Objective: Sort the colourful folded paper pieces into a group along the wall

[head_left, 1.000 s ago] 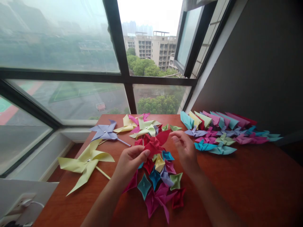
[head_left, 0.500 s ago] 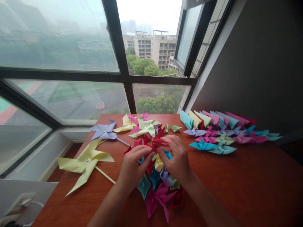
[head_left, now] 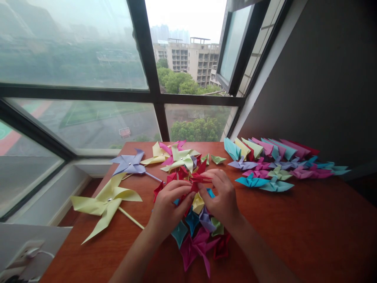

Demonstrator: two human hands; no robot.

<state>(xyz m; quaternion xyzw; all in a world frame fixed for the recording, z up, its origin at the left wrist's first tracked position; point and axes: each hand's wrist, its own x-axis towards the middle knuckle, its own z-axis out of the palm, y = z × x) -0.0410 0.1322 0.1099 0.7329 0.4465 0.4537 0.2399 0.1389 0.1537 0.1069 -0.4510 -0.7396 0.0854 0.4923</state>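
Note:
Between my two hands is a piece of folded red paper (head_left: 200,179), held above a cluster of folded paper shapes. My left hand (head_left: 172,202) pinches its left side with thumb and fingers. On the other side, my right hand (head_left: 220,196) grips it with curled fingers; its exact folds are partly covered. Below the hands lie a magenta folded shape (head_left: 198,247), a dark blue star-like piece (head_left: 192,221), a teal one (head_left: 179,234), a lavender one (head_left: 206,220) and a yellow one (head_left: 198,203).
To the left lie a yellow pinwheel (head_left: 109,200) on a stick and a lavender pinwheel (head_left: 129,164). More pinwheels (head_left: 181,157) sit at the back. Rows of folded paper boats (head_left: 253,181) stand at the right on the brown table (head_left: 294,228). A window frame (head_left: 123,95) rises behind.
Both hands keep hold of the red paper, which has turned slightly. My left hand has shifted a little to the right.

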